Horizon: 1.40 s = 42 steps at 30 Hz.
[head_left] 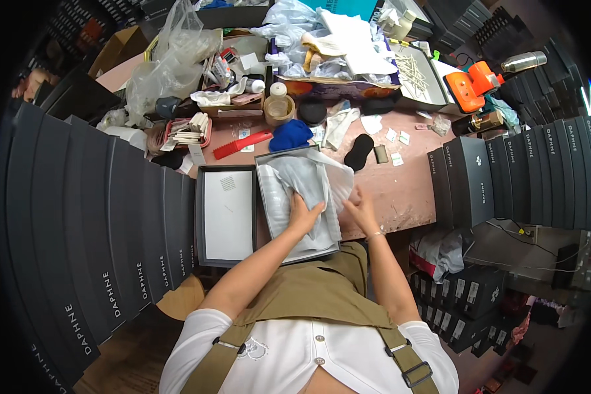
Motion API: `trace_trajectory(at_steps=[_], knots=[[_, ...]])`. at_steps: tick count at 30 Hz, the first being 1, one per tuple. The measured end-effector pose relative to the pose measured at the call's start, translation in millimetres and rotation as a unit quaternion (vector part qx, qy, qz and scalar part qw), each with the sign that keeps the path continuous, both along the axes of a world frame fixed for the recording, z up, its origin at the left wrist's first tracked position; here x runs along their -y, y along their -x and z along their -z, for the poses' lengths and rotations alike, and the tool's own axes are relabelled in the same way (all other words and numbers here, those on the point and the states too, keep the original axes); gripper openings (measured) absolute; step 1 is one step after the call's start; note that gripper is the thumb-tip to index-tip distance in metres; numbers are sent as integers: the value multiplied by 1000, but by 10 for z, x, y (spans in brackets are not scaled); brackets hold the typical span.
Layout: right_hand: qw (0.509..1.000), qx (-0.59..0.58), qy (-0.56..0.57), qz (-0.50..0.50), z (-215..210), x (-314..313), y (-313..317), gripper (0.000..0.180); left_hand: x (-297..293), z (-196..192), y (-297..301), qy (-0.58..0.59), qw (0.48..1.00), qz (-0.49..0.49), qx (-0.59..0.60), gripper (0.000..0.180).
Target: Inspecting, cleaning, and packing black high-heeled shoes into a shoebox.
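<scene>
In the open box (266,197), both hands (303,215) seemingly press tissue paper (302,180).

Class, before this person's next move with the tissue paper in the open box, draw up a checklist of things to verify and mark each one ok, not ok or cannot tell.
1. Left hand lies flat on the tissue paper: ok.
2. Right hand is at the paper's right edge, over the box's wall: ok.
3. Grey box sits fully on the table: not ok, its near end overhangs the table edge.
4. Paper is tucked wholly inside the box: not ok, a flap hangs over the right wall.
5. Box lid lies close at the left, inside up: ok.
6. What lies under the paper: cannot tell.
</scene>
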State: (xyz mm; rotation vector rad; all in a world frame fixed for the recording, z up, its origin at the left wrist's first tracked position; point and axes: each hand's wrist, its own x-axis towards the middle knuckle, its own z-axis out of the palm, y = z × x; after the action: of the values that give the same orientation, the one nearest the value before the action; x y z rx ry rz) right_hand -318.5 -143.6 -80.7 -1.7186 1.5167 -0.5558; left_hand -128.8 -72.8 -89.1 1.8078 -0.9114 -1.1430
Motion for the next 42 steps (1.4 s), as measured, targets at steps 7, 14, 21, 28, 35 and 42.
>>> trace_trajectory(at_steps=[7,14,21,28,35,42], knots=[[958,258,-124,27,-639,148,-272,20,-139,-39,-485,-6,999,-17,-45,75],[845,457,-278,-24,-1199,368,-448,27,-70,413,-72,49,985,-165,-33,70],[939,237,-251,1,-222,-96,-544,49,-773,-635,-792,219,965,-133,58,48],[836,-238,129,-477,-767,-500,-1461,69,-1793,165,-1320,-150,983,-1,106,28],[819,-278,138,-483,-934,-264,-1848,89,-1598,-104,-1249,-37,960,87,264,28],[820,-242,151,-496,-554,-412,-1496,107,-1853,-1756,-1664,182,955,-104,-212,32]])
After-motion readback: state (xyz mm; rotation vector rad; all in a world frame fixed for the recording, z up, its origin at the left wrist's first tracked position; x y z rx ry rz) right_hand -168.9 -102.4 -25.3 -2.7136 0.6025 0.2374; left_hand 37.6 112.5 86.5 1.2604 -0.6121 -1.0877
